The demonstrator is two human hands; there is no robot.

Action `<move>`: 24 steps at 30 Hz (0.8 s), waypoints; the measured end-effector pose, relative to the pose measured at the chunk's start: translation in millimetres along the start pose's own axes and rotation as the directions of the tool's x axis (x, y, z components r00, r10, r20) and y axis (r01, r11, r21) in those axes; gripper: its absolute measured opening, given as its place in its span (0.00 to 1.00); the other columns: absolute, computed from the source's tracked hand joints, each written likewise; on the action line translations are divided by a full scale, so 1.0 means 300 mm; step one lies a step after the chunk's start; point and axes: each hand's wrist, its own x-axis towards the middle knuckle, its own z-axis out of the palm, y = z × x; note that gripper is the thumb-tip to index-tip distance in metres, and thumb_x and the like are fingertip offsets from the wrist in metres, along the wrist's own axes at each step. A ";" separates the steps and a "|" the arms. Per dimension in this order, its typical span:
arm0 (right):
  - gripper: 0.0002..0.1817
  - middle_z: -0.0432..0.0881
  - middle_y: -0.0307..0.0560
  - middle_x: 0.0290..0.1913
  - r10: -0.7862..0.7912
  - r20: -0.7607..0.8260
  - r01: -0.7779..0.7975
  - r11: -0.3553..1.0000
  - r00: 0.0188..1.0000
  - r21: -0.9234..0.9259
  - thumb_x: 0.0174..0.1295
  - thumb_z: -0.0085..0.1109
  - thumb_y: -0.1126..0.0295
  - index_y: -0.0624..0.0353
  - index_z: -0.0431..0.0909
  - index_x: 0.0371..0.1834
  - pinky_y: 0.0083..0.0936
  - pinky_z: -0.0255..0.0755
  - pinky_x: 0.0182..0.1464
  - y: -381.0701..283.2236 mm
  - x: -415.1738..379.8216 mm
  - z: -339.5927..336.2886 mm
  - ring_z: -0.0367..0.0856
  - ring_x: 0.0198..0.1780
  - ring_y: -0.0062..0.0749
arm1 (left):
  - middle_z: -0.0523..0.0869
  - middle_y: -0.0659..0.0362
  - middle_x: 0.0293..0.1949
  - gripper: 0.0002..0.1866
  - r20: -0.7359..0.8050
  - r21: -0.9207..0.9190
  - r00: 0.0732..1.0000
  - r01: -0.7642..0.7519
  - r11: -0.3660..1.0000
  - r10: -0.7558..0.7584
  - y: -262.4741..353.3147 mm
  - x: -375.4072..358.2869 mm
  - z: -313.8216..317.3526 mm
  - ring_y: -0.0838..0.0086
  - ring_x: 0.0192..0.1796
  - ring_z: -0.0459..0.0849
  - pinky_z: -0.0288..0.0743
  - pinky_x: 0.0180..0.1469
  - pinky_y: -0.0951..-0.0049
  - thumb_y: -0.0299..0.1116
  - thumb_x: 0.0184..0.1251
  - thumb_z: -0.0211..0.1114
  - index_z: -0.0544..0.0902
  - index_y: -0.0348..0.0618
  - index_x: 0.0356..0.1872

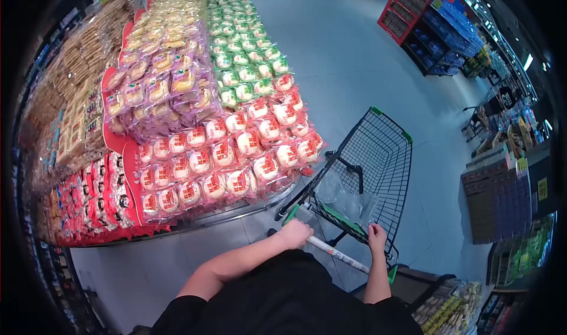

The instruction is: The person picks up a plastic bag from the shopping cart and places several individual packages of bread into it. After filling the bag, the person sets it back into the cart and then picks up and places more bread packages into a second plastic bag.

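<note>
My left hand is wrapped round the left end of the white handle of a black wire shopping cart with green corners. Past the handle's right part, my right hand is raised with its fingers curled in a pinch. Thin clear plastic, which looks like a bag, spreads from those fingers across the near end of the cart. Its exact grip point is too small to make out.
Left of the cart stands a display piled with round wrapped buns with red print, green packs and purple packs. Ahead runs a grey floor. Shelves and stacked grey boxes line the right.
</note>
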 end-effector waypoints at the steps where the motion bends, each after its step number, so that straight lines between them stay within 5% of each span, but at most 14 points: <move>1: 0.09 0.84 0.50 0.40 -0.043 -0.106 0.040 0.998 0.993 -0.038 0.65 0.62 0.68 0.62 0.83 0.42 0.29 0.79 0.42 -0.028 -0.063 -0.041 0.85 0.39 0.36 | 0.87 0.56 0.34 0.13 -0.063 -0.018 0.998 -0.015 1.000 0.014 0.001 -0.011 0.007 0.60 0.40 0.88 0.80 0.45 0.58 0.40 0.56 0.70 0.82 0.46 0.39; 6: 0.08 0.79 0.54 0.34 -0.055 -0.381 -0.001 0.989 0.923 -0.146 0.62 0.61 0.70 0.64 0.78 0.32 0.40 0.72 0.39 0.032 -0.380 -0.124 0.79 0.35 0.46 | 0.86 0.54 0.35 0.10 -0.107 -0.005 0.992 -0.061 0.998 0.060 0.021 -0.055 0.026 0.59 0.40 0.88 0.80 0.43 0.57 0.38 0.60 0.68 0.80 0.45 0.37; 10: 0.20 0.81 0.61 0.26 -0.002 -0.220 -0.105 0.874 0.976 -0.475 0.66 0.54 0.60 0.63 0.82 0.22 0.52 0.72 0.40 0.036 -0.598 -0.147 0.80 0.33 0.60 | 0.87 0.52 0.37 0.12 -0.039 0.019 0.994 -0.097 0.995 0.098 0.039 -0.090 0.012 0.55 0.40 0.88 0.81 0.43 0.54 0.41 0.61 0.68 0.81 0.45 0.39; 14: 0.23 0.84 0.57 0.24 0.080 -0.290 -0.241 0.778 0.954 -0.581 0.65 0.53 0.55 0.60 0.86 0.21 0.50 0.73 0.41 -0.020 -0.696 -0.102 0.83 0.30 0.56 | 0.87 0.52 0.33 0.14 0.019 0.106 0.993 -0.122 0.987 0.120 0.043 -0.145 0.039 0.54 0.39 0.88 0.80 0.42 0.53 0.43 0.62 0.69 0.79 0.44 0.38; 24: 0.20 0.82 0.54 0.20 0.077 -0.490 -0.345 0.803 0.869 -0.486 0.60 0.54 0.58 0.55 0.84 0.15 0.48 0.72 0.37 -0.068 -0.982 0.025 0.82 0.25 0.52 | 0.86 0.55 0.33 0.15 0.048 0.285 0.963 -0.267 0.921 0.264 0.035 -0.242 0.053 0.58 0.38 0.88 0.80 0.40 0.56 0.40 0.57 0.73 0.77 0.46 0.38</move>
